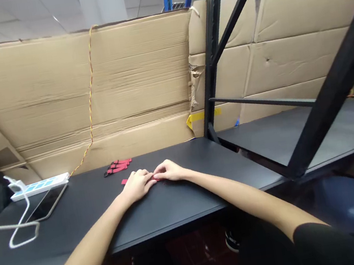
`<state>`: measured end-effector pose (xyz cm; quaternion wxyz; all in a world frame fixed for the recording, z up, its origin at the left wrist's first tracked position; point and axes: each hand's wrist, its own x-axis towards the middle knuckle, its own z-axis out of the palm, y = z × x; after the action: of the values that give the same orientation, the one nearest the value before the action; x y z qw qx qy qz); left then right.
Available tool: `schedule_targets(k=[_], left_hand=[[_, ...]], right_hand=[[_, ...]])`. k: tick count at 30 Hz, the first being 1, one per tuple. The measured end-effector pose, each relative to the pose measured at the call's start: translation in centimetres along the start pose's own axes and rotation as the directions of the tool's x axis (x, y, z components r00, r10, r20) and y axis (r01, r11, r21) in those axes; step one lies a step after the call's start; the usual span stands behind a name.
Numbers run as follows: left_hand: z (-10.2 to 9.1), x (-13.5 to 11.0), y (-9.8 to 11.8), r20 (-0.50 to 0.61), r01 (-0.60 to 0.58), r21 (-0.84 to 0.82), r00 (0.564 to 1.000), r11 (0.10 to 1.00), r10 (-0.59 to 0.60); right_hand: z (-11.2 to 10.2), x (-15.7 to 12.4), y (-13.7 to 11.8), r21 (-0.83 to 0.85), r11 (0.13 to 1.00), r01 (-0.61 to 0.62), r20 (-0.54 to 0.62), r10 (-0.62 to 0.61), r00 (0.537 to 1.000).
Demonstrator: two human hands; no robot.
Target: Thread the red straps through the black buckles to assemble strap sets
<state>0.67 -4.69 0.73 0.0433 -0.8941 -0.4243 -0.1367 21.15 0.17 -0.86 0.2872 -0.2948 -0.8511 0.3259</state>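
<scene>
Left hand [137, 185] and right hand [169, 171] curled, fingertips pressed together on red strip [124, 181], on black tabletop [78, 228]; more red straps [117, 167] just beyond strip.

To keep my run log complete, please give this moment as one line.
left hand: on red strip | right hand: fingertips meet left hand | nearby: red straps, power strip, smartphone | surface: black table

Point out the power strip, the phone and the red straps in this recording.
Power strip [39, 187]: head view, point on its white top.
Phone [46, 203]: head view, point on its dark screen.
Red straps [117, 166]: head view, point on the middle of the bundle.
</scene>
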Motion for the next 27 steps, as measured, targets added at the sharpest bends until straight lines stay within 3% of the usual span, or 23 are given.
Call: schedule_targets(k=[4,10,12,16,20,22,25,27], left_hand=[[0.1,-0.1,-0.4,-0.006,0.02,-0.009,1.0,1.0,-0.02],[0.5,-0.1,-1.2,-0.003,0.074,-0.071,0.997,0.995,-0.075],[0.8,-0.1,-1.7,-0.012,0.115,-0.067,0.993,0.991,-0.116],[1.4,-0.1,-2.7,-0.06,0.159,-0.092,0.985,0.983,-0.164],[1.7,-0.1,-2.9,-0.101,0.162,-0.142,0.979,0.976,-0.177],[1.4,-0.1,-2.7,-0.106,0.162,-0.158,0.978,0.974,-0.18],[0.6,-0.3,-2.3,-0.095,0.161,-0.174,0.979,0.971,-0.179],[0.2,-0.4,-2.2,-0.093,0.161,-0.179,0.979,0.971,-0.179]], right_hand=[[-1.5,0.3,0.5,-0.096,0.995,0.007,0.031,-0.004,1.0],[-6.8,-0.3,3.5,-0.274,0.96,-0.051,0.082,0.076,0.994],[-8.6,-1.0,4.9,-0.383,0.916,-0.121,0.029,0.143,0.989],[-11.1,-2.7,7.4,-0.574,0.75,-0.329,-0.208,0.256,0.944],[-10.7,-2.8,7.5,-0.706,0.551,-0.446,-0.423,0.178,0.889],[-9.4,-2.2,6.7,-0.733,0.514,-0.445,-0.454,0.118,0.883],[-7.1,-1.2,5.1,-0.756,0.587,-0.288,-0.285,0.101,0.953],[-5.9,-0.8,4.5,-0.758,0.613,-0.221,-0.191,0.115,0.975]])
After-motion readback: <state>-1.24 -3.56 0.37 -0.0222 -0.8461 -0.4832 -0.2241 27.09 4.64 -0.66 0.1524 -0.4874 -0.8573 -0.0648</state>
